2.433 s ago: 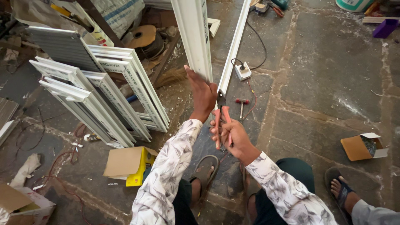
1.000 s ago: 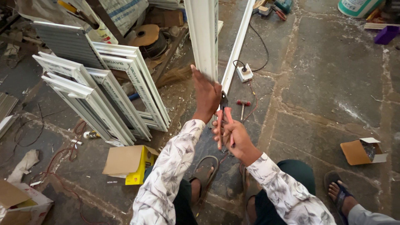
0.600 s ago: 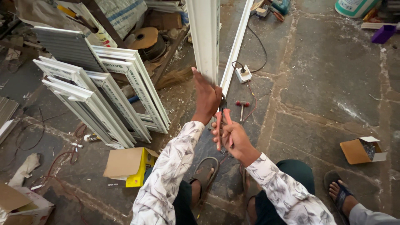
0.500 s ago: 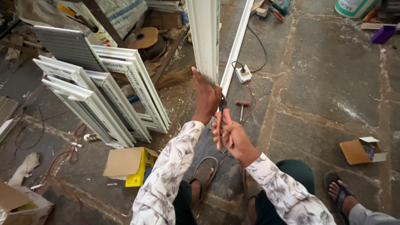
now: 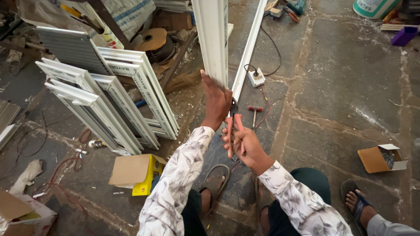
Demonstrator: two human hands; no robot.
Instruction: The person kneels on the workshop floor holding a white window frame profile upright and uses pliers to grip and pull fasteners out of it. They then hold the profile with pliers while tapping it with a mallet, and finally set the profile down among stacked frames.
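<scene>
My left hand [image 5: 215, 101] grips the near end of an upright white window-frame profile [image 5: 212, 39] that rises out of the top of the view. My right hand [image 5: 245, 143] is closed around the red handles of a pair of pliers [image 5: 234, 131], whose jaws point up at the lower edge of the profile, just beside my left hand. A second white profile bar [image 5: 247, 52] runs alongside to the right. Both my arms wear a white patterned shirt.
Several white window frames [image 5: 113, 100] lean stacked on the left. A yellow box with a cardboard flap [image 5: 138, 172] lies near my left knee. A small hammer [image 5: 254, 111] and a power strip [image 5: 256, 78] lie ahead. An open carton [image 5: 380, 157] and another person's sandalled foot [image 5: 361, 205] are at the right.
Both hands have stayed on the profile and the pliers. The view has shifted only slightly; the grip looks the same.
</scene>
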